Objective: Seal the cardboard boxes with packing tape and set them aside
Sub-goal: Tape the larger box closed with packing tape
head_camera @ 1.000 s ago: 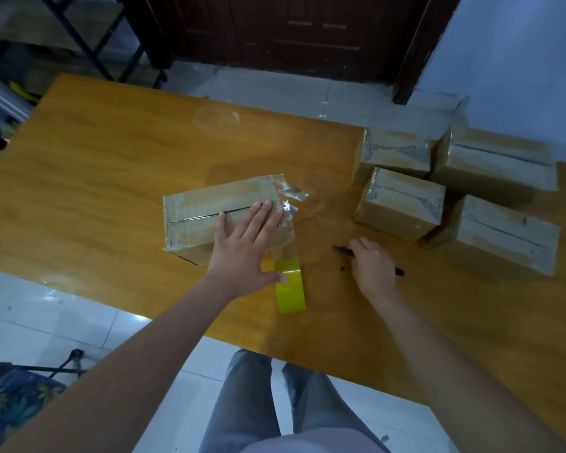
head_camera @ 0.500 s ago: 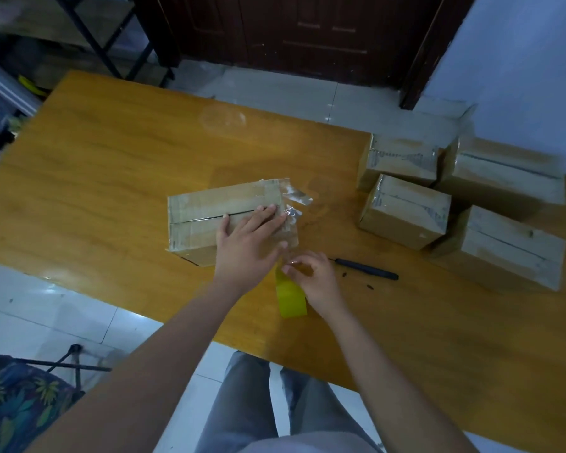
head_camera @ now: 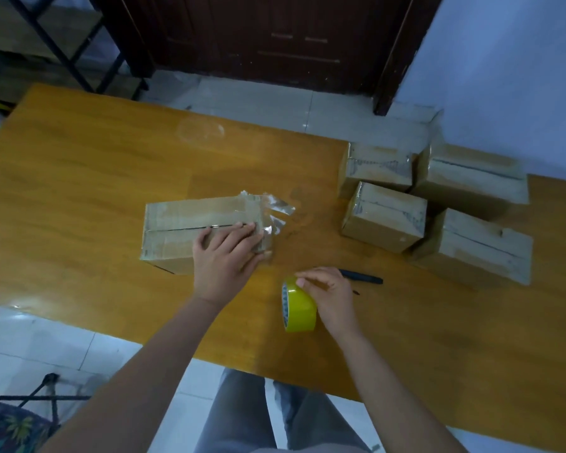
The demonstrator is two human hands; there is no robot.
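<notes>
So from the head view, I judge the job well along but not finished. Four boxes (head_camera: 384,215) sit clustered at the table's (head_camera: 79,178) far right corner, touching one another, each with tape showing over its seam; I take those as sealed and set aside. One box (head_camera: 183,230) lies near the middle of the table, closer to the near edge. Its top seam reads as a dark line, and crumpled clear tape (head_camera: 275,212) sticks out loose off its right end, so I count this one as still in hand.

My left hand (head_camera: 224,256) lies flat on that box's right end, fingers straight and spread, pressing down. My right hand (head_camera: 329,295) curls over the yellow roll (head_camera: 299,305), which stands on edge near the near edge, just right of the box. A black pen (head_camera: 361,276) lies just beyond that hand.

Left to do, as I read it: smooth or cut the loose tape, then move this box to the others.
</notes>
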